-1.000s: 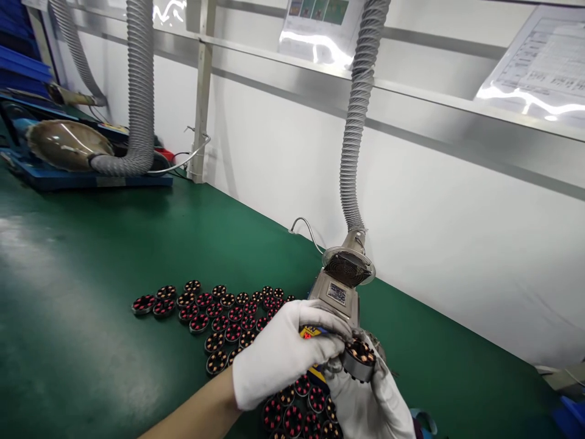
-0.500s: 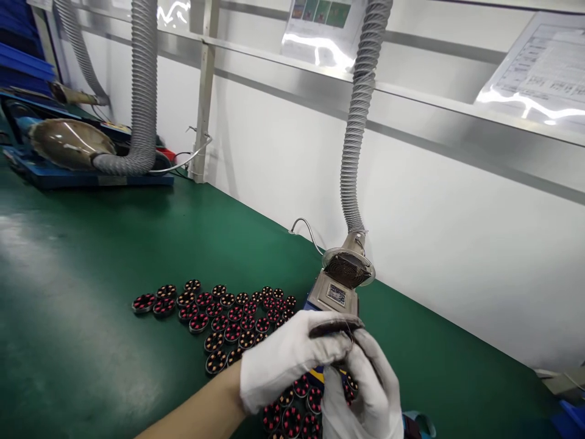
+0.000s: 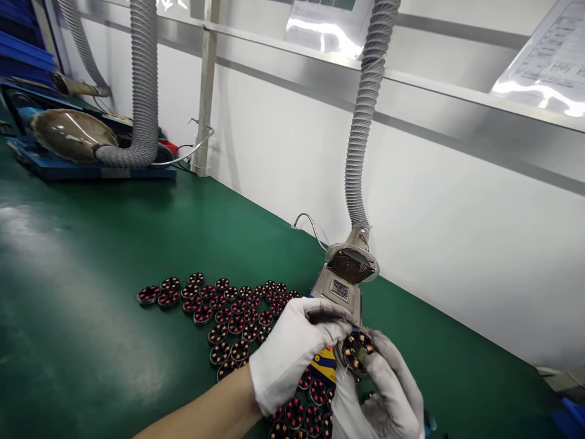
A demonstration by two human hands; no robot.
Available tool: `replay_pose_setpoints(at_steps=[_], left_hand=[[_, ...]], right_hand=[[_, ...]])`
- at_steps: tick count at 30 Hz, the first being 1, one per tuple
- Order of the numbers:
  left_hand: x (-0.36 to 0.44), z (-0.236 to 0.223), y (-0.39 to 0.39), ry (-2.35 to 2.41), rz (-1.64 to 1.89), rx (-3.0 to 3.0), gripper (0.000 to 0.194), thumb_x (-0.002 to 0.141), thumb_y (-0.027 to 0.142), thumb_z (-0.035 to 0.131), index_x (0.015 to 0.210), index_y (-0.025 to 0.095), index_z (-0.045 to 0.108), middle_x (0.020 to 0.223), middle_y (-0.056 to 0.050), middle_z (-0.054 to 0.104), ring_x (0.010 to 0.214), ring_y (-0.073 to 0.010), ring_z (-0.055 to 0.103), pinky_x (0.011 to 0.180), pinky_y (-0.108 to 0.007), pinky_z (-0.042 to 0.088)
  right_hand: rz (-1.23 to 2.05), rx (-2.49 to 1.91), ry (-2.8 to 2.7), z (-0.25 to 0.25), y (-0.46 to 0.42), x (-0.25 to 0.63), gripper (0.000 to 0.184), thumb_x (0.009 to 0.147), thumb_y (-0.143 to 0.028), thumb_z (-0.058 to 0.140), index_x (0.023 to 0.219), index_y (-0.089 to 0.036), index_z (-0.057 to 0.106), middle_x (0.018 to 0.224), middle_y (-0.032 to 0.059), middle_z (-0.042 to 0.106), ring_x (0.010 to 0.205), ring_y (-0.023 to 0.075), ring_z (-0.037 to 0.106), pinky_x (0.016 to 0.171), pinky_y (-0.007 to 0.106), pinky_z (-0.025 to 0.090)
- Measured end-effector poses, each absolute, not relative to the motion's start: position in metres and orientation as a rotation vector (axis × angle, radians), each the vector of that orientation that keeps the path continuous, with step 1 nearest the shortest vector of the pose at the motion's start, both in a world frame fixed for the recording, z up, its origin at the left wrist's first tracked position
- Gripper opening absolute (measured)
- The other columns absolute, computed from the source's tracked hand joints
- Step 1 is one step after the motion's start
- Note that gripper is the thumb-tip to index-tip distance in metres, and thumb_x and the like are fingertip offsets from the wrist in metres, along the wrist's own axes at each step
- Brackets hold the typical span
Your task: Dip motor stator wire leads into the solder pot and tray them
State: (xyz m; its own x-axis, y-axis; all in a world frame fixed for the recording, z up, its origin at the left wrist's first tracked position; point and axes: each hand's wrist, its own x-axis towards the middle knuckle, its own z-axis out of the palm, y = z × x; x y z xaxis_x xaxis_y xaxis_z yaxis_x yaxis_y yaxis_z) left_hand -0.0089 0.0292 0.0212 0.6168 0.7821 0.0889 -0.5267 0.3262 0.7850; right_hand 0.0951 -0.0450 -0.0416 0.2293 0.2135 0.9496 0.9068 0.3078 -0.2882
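A round black stator with copper coils [image 3: 351, 349] is gripped by my right hand [image 3: 388, 390], its coil face turned up towards me. My left hand [image 3: 290, 347] has its fingers pinched together at the stator's upper left rim; what lies between the fingertips is hidden. Both hands wear white gloves with darkened fingers. Behind them stands a small metal-topped device [image 3: 337, 289] with a yellow and blue front, partly covered by my hands. Many similar stators [image 3: 236, 325], some with red and some with copper-coloured coils, lie on the green bench to the left and below.
A round extraction hood [image 3: 351, 265] on a grey flexible hose [image 3: 361, 140] hangs over the device. Further left, another hose [image 3: 144, 85] leads to a brownish hood [image 3: 73, 134] on a blue base. A white wall and a metal rail [image 3: 283, 46] border the green bench [image 3: 114, 244].
My right hand has moved slightly right and turned the stator so its coil face shows. My left hand's fingertips have shifted to its rim. The camera view has shifted slightly.
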Motion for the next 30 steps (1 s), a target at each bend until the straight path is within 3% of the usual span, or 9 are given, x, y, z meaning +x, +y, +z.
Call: replay_pose_setpoints(at_steps=[5, 10, 13, 16, 20, 22, 26, 28, 30], left_hand=[[-0.010, 0.018, 0.030, 0.228, 1.124, 0.810, 0.024, 0.066, 0.032, 0.082, 0.081, 0.018, 0.069, 0.083, -0.004, 0.067, 0.079, -0.0153, 0.061, 0.076, -0.021, 0.048], [-0.017, 0.022, 0.034, 0.211, 0.841, 0.957, 0.029, 0.070, 0.018, 0.076, 0.098, 0.017, 0.066, 0.096, -0.007, 0.065, 0.088, -0.0163, 0.059, 0.081, -0.023, 0.046], [-0.017, 0.024, 0.034, 0.260, 0.812, 0.982, 0.022, 0.070, 0.020, 0.075, 0.090, 0.014, 0.068, 0.092, -0.008, 0.066, 0.086, -0.0170, 0.059, 0.079, -0.024, 0.046], [-0.019, 0.027, 0.034, 0.320, 0.802, 1.046, 0.024, 0.068, 0.025, 0.077, 0.084, 0.010, 0.068, 0.087, -0.009, 0.066, 0.080, -0.0181, 0.058, 0.075, -0.026, 0.046], [-0.022, 0.031, 0.035, 0.289, 0.771, 1.043, 0.039, 0.064, 0.023, 0.079, 0.099, 0.013, 0.065, 0.093, -0.009, 0.065, 0.090, -0.0224, 0.058, 0.081, -0.030, 0.045], [-0.021, 0.028, 0.034, 0.282, 0.732, 1.039, 0.038, 0.062, 0.024, 0.081, 0.095, 0.012, 0.067, 0.089, -0.009, 0.065, 0.087, -0.0219, 0.059, 0.079, -0.029, 0.045], [-0.011, 0.016, 0.037, 0.305, 0.784, 0.933, 0.025, 0.061, 0.026, 0.081, 0.075, 0.011, 0.069, 0.077, -0.007, 0.065, 0.072, -0.0161, 0.058, 0.070, -0.024, 0.046], [-0.009, 0.015, 0.043, 0.265, 0.883, 0.854, 0.024, 0.061, 0.026, 0.081, 0.076, 0.012, 0.068, 0.079, -0.006, 0.065, 0.077, -0.0162, 0.058, 0.075, -0.024, 0.046], [-0.015, 0.018, 0.050, 0.230, 1.043, 0.783, 0.023, 0.065, 0.029, 0.080, 0.079, 0.015, 0.067, 0.087, -0.005, 0.065, 0.091, -0.0182, 0.058, 0.087, -0.027, 0.044]], right_hand=[[-0.662, -1.201, -1.266, -0.042, -0.042, 0.086, 0.047, 0.080, -0.014, 0.062, 0.122, -0.031, 0.051, 0.121, 0.0063, 0.055, 0.109, 0.0248, 0.055, 0.085, 0.041, 0.051], [-0.656, -1.108, -1.408, -0.040, -0.045, 0.102, 0.047, 0.082, -0.012, 0.059, 0.125, -0.030, 0.050, 0.127, 0.0029, 0.053, 0.114, 0.0206, 0.052, 0.092, 0.034, 0.049], [-0.674, -1.053, -1.654, -0.036, -0.048, 0.115, 0.051, 0.082, -0.010, 0.058, 0.130, -0.024, 0.046, 0.135, 0.0037, 0.047, 0.117, 0.0197, 0.051, 0.091, 0.030, 0.050], [-0.722, -1.034, -1.685, -0.035, -0.047, 0.118, 0.054, 0.079, -0.010, 0.062, 0.130, -0.020, 0.046, 0.135, 0.0062, 0.047, 0.116, 0.0229, 0.052, 0.089, 0.034, 0.052], [-0.735, -1.099, -1.602, -0.038, -0.043, 0.110, 0.056, 0.079, -0.009, 0.060, 0.130, -0.026, 0.045, 0.134, 0.0023, 0.048, 0.116, 0.0211, 0.052, 0.091, 0.035, 0.051], [-0.754, -1.119, -1.558, -0.039, -0.044, 0.112, 0.061, 0.076, -0.006, 0.062, 0.131, -0.027, 0.044, 0.134, 0.0024, 0.047, 0.115, 0.0220, 0.052, 0.091, 0.037, 0.052], [-0.738, -1.168, -1.722, -0.036, -0.047, 0.123, 0.050, 0.073, -0.006, 0.065, 0.116, -0.029, 0.054, 0.117, 0.0060, 0.060, 0.096, 0.0243, 0.064, 0.070, 0.035, 0.060], [-0.709, -1.198, -1.688, -0.034, -0.049, 0.120, 0.046, 0.071, -0.007, 0.067, 0.109, -0.030, 0.056, 0.110, 0.0058, 0.062, 0.092, 0.0244, 0.065, 0.068, 0.035, 0.060], [-0.686, -1.234, -1.542, -0.034, -0.049, 0.109, 0.050, 0.067, -0.004, 0.070, 0.108, -0.029, 0.055, 0.112, 0.0065, 0.060, 0.098, 0.0253, 0.062, 0.076, 0.039, 0.058]])
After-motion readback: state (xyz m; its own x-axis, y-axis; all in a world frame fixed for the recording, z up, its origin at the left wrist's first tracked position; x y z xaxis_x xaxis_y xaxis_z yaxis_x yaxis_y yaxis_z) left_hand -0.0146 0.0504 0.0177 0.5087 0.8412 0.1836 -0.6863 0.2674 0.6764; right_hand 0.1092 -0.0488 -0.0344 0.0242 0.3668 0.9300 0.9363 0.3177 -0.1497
